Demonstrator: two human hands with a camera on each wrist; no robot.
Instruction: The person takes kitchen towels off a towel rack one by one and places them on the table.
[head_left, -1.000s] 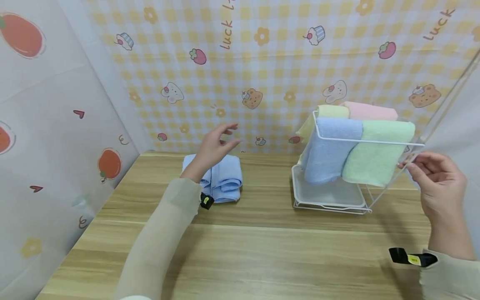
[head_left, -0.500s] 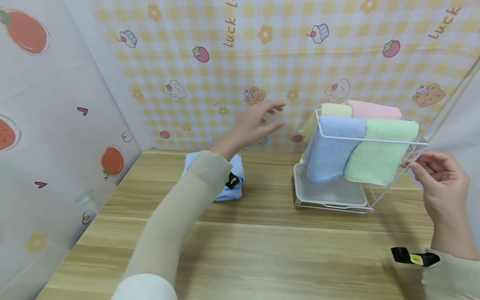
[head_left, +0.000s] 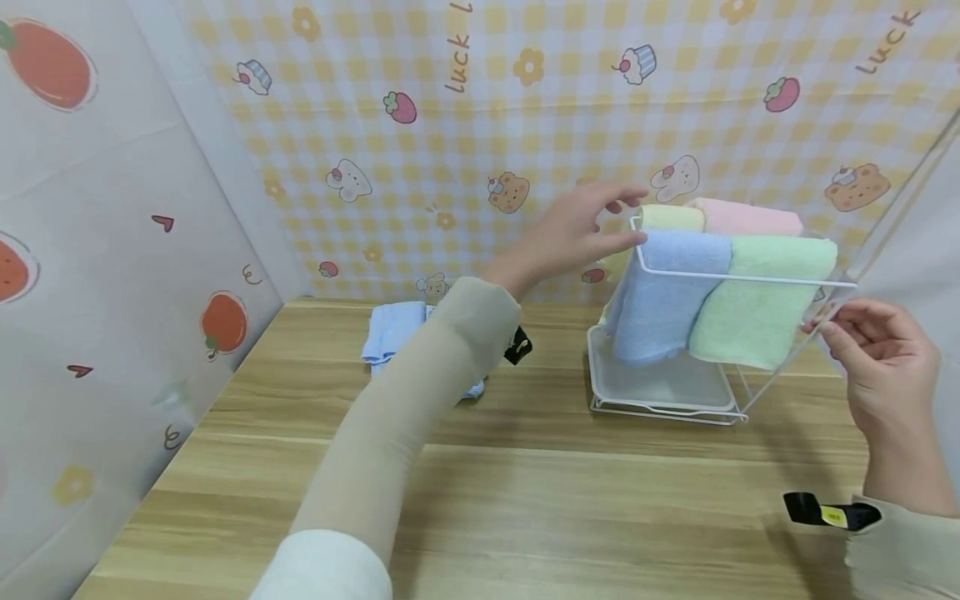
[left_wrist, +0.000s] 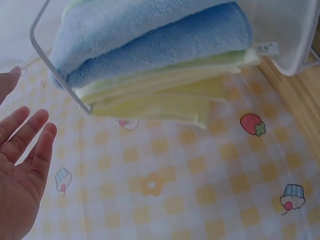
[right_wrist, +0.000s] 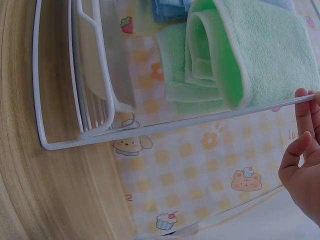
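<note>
A white wire rack (head_left: pixel 750 279) with a tray (head_left: pixel 660 387) at its base stands on the right. Over its upper bars hang a blue towel (head_left: pixel 667 308), a green towel (head_left: pixel 757 312), a yellow towel (head_left: pixel 672 219) and a pink towel (head_left: pixel 750 218). My left hand (head_left: pixel 573 229) is at the rack's upper left corner, fingers spread; in the left wrist view its fingers (left_wrist: pixel 42 142) are apart from the white wire. At the right side, my right hand (head_left: pixel 885 367) holds the slanting side wire between thumb and fingers, the fingertips (right_wrist: pixel 301 93) hooked at the wire.
A folded light-blue cloth (head_left: pixel 393 329) lies on the wooden table (head_left: pixel 600 508) at the left, partly covered by my left sleeve (head_left: pixel 405 417). A checked, cartoon-printed cloth (head_left: pixel 450 150) hangs behind, and a printed white sheet (head_left: pixel 112 275) borders the left side.
My left hand has moved rightward and up, from above the folded light-blue cloth to the rack's upper left corner. The right hand and the rack stay in place.
</note>
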